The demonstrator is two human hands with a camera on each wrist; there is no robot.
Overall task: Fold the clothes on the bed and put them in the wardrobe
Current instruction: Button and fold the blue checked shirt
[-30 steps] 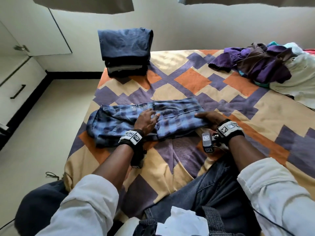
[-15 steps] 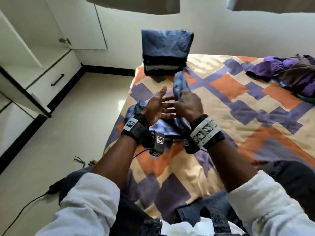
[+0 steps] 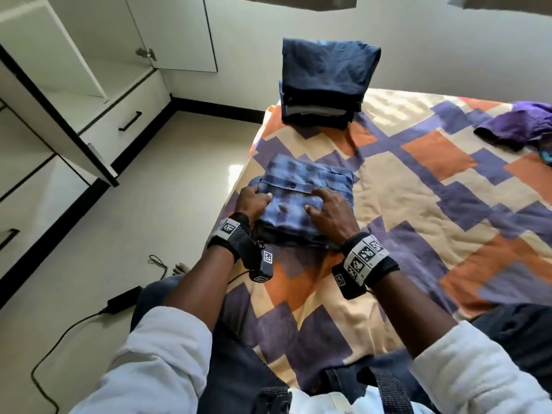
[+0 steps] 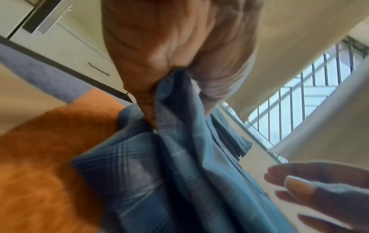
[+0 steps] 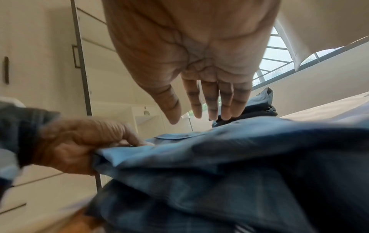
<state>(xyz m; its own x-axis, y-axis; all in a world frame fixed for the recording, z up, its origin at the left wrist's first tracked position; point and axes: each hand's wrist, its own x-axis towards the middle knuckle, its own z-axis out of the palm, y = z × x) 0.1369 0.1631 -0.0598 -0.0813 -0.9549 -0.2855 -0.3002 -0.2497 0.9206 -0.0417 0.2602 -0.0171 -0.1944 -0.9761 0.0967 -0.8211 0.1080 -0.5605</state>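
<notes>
A blue plaid shirt (image 3: pixel 310 177) lies folded into a compact rectangle near the bed's left edge. My left hand (image 3: pixel 254 201) grips its left edge; in the left wrist view the left hand (image 4: pixel 151 63) pinches the shirt (image 4: pixel 179 173) fabric between thumb and fingers. My right hand (image 3: pixel 325 210) rests flat on top of the shirt with fingers spread. From the right wrist view the right hand (image 5: pixel 199 63) has straight fingers over the shirt (image 5: pixel 239 157). A stack of folded dark clothes (image 3: pixel 325 82) stands at the far corner of the bed.
The white wardrobe (image 3: pixel 89 70) stands open on the left, with a drawer (image 3: pixel 130 121) below its shelf. Unfolded purple clothes (image 3: pixel 519 124) lie at the bed's right. A charger and cable (image 3: pixel 122 300) lie on the floor. The patterned bedcover (image 3: pixel 418 204) spreads to the right.
The shirt lay long across the bed; my right hand lifted its right half and folded it over to the left. Both hands have come down onto the folded shirt. My view has swung left.
</notes>
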